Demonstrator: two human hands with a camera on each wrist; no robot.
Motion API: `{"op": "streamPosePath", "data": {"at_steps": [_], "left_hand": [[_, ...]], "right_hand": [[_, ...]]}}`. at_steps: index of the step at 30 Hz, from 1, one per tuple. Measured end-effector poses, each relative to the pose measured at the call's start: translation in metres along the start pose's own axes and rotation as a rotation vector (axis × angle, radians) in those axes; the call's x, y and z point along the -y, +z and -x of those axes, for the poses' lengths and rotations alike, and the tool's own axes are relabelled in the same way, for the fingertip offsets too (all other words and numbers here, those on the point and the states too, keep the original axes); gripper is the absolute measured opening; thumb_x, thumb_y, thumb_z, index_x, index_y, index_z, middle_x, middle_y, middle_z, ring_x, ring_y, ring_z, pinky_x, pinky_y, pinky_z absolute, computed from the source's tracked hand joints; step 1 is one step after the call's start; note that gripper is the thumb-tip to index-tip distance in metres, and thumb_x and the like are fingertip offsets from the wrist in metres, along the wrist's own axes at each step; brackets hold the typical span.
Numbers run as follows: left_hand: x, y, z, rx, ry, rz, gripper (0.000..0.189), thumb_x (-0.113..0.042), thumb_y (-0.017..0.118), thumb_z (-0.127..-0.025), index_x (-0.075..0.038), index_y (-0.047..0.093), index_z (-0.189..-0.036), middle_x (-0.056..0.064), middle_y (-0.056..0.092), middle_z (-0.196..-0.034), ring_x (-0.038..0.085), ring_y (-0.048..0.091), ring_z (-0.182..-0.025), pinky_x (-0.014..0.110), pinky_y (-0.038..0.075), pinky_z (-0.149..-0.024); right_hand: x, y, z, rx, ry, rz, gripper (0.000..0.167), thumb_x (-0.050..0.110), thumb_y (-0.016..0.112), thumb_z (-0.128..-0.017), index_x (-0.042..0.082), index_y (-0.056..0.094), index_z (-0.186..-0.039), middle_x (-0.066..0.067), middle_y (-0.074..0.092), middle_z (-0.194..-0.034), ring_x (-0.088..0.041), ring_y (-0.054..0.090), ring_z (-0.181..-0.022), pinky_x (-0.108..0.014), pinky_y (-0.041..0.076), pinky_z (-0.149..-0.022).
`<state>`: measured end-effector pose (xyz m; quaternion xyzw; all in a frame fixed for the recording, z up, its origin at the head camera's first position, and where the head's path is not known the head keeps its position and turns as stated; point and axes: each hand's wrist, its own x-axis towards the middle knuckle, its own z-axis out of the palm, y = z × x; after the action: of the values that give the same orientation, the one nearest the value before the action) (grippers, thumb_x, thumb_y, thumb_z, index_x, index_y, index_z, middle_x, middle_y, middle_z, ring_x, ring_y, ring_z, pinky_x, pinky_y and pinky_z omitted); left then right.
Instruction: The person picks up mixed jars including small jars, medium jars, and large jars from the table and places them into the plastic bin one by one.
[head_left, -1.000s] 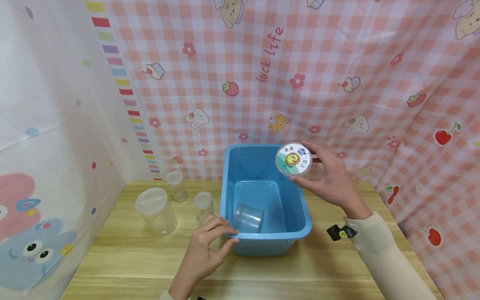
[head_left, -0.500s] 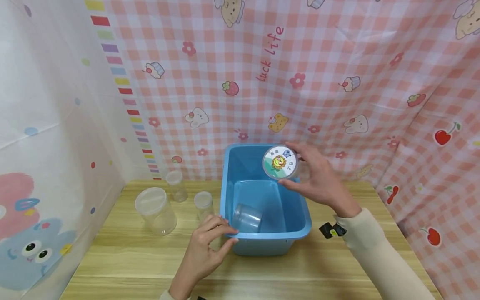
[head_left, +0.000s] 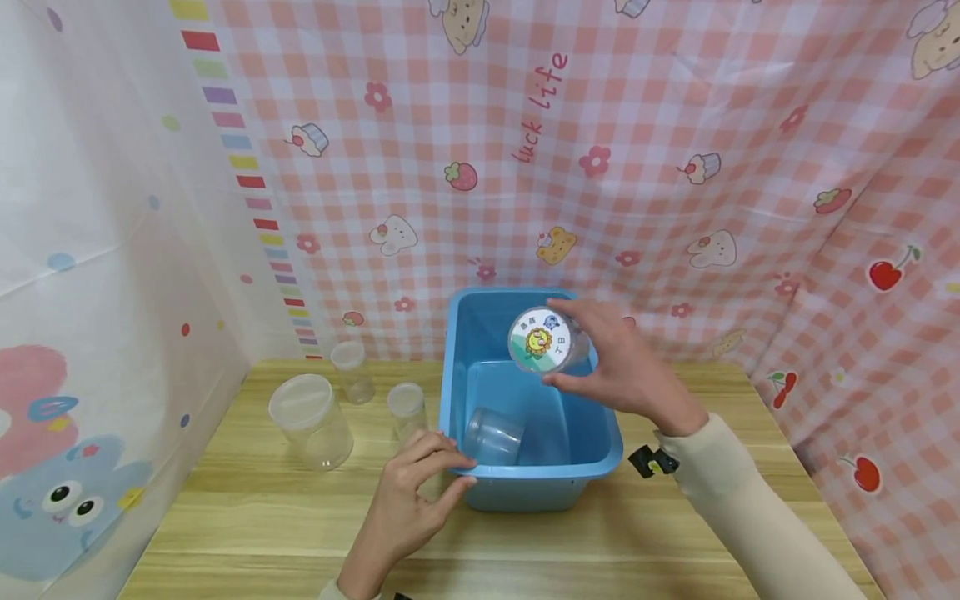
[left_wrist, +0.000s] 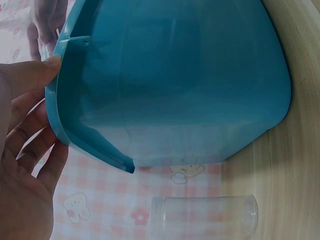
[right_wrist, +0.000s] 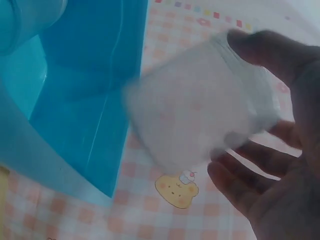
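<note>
My right hand [head_left: 622,362] grips a clear plastic jar [right_wrist: 195,100] by its lid end. The jar's round lid [head_left: 539,340] bears a sunflower sticker and faces up in the head view. It is held above the blue plastic bin [head_left: 611,454], tilted. Another clear jar [head_left: 495,435] lies on its side inside the bin, at its near left corner. At that same corner my left hand [head_left: 411,496] holds the bin's rim [left_wrist: 56,107], with the thumb and fingers around the edge.
Left of the bin, on the wooden table [head_left: 247,533], stand a wide clear jar [head_left: 313,423] and two narrow ones, a rear jar [head_left: 352,373] and a nearer jar [head_left: 407,408]. A checked cloth [head_left: 510,208] hangs close behind the bin.
My right hand has moved left and slightly down with the jar, bringing it from the bin's right side to over its middle. The left hand stays at the rim.
</note>
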<state>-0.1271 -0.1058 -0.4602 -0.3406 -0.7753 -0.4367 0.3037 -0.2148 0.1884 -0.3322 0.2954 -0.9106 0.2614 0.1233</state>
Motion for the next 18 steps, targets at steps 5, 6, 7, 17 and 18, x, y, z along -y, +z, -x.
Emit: {"op": "streamPosePath", "data": {"at_steps": [5, 6, 7, 17, 18], "left_hand": [[0.0, 0.0, 0.0, 0.008, -0.014, -0.005, 0.023, -0.007, 0.088, -0.078, -0.019, 0.078, -0.095, -0.006, 0.07, -0.097, 0.017, 0.062, -0.102, 0.016, 0.048, -0.098], [0.0, 0.0, 0.0, 0.008, -0.013, -0.006, 0.023, -0.007, 0.088, -0.078, -0.018, 0.078, -0.095, -0.006, 0.07, -0.096, 0.017, 0.062, -0.102, 0.016, 0.049, -0.098], [0.0, 0.0, 0.0, 0.009, -0.013, -0.007, 0.023, -0.007, 0.088, -0.078, -0.018, 0.078, -0.095, -0.006, 0.07, -0.097, 0.017, 0.062, -0.101, 0.016, 0.049, -0.098], [0.001, 0.0, 0.0, 0.005, -0.006, -0.007, 0.024, -0.007, 0.088, -0.078, -0.018, 0.078, -0.097, -0.006, 0.071, -0.098, 0.016, 0.062, -0.101, 0.015, 0.049, -0.097], [0.001, 0.0, 0.0, 0.005, -0.006, -0.006, 0.023, -0.007, 0.088, -0.078, -0.018, 0.078, -0.097, -0.006, 0.071, -0.098, 0.017, 0.062, -0.101, 0.015, 0.049, -0.096]], "right_hand": [[-0.001, 0.001, 0.001, 0.038, -0.021, -0.001, 0.095, 0.042, 0.091, -0.076, 0.024, 0.042, -0.155, -0.006, 0.049, -0.155, -0.031, 0.046, -0.142, -0.061, 0.051, -0.106], [-0.001, 0.001, 0.001, 0.036, -0.025, -0.001, 0.094, 0.043, 0.09, -0.077, 0.024, 0.042, -0.156, -0.006, 0.048, -0.156, -0.031, 0.045, -0.143, -0.061, 0.05, -0.108], [-0.002, 0.001, 0.002, 0.033, -0.025, -0.001, 0.093, 0.044, 0.089, -0.078, 0.024, 0.042, -0.156, -0.006, 0.047, -0.157, -0.031, 0.044, -0.144, -0.062, 0.049, -0.108], [-0.005, 0.003, 0.009, -0.004, 0.017, -0.017, 0.095, 0.05, 0.085, -0.08, 0.027, 0.036, -0.159, -0.004, 0.032, -0.167, -0.033, 0.034, -0.151, -0.07, 0.04, -0.112], [-0.005, 0.004, 0.01, -0.008, 0.024, -0.018, 0.096, 0.05, 0.085, -0.08, 0.028, 0.035, -0.159, -0.003, 0.031, -0.168, -0.034, 0.033, -0.151, -0.071, 0.039, -0.112]]}}
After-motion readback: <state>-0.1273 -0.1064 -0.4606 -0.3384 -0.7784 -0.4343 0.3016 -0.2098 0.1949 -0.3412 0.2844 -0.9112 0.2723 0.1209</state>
